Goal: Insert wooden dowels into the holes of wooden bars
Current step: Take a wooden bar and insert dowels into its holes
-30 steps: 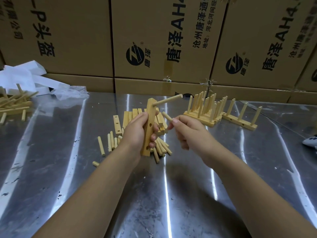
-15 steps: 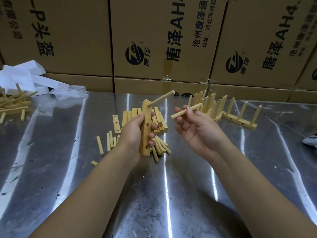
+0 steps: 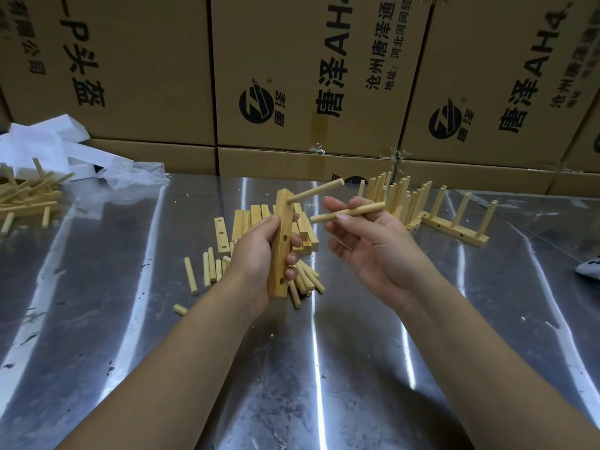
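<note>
Several pale wooden bars with pegs already fitted point(image 3: 22, 193) lie in a loose heap at the far left of the shiny metal table point(image 3: 97, 319), just in front of crumpled white paper and clear plastic wrap point(image 3: 78, 157). Nearer the middle, short loose wooden dowels point(image 3: 207, 271) lie scattered flat on the steel, beside a stack of plain drilled wooden bars point(image 3: 250, 219). The left hand point(image 3: 256, 254) is closed around an upright light wooden bar point(image 3: 281, 248), thumb on its left face and fingers curled round the right; one round wooden dowel point(image 3: 316, 190) stands in the top hole and slants up to the right, while two lower holes face the camera unfilled. Just right of it, the right hand point(image 3: 367, 241) is palm-up and half open, pinching a second loose wooden dowel point(image 3: 349, 211) between thumb and fingertips, its left end near the bar but not touching. Farther right stands a cluster of finished peg racks point(image 3: 396, 196), with one single three-peg rack point(image 3: 457, 225) beside them. Brown printed cardboard boxes point(image 3: 308, 76), all sealed so their contents are hidden, wall the far side.
</note>
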